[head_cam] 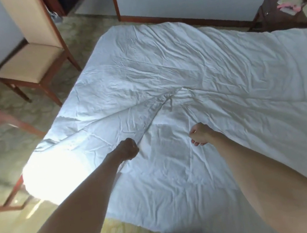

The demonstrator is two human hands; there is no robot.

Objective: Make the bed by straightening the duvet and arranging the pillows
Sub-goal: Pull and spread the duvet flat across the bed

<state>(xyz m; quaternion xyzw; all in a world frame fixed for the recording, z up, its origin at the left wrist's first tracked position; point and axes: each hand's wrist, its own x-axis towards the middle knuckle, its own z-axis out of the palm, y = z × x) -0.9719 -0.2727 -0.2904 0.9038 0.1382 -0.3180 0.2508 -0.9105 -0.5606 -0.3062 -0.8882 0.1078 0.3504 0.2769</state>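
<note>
Gripping the folded edge of the white duvet (161,70), left hand (127,148) is fisted on the fabric; right hand (199,134) has fingers curled, can't tell if it pinches cloth; duvet lies wrinkled across the bed, a diagonal fold running up from the left hand; chair (34,54) beside the bed's left edge; dark nightstand (273,14) far right carries papers (289,2)

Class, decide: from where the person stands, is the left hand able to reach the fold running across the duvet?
Probably yes. The left hand already rests curled at the near end of the fold on the duvet, and nothing lies between them.
</note>
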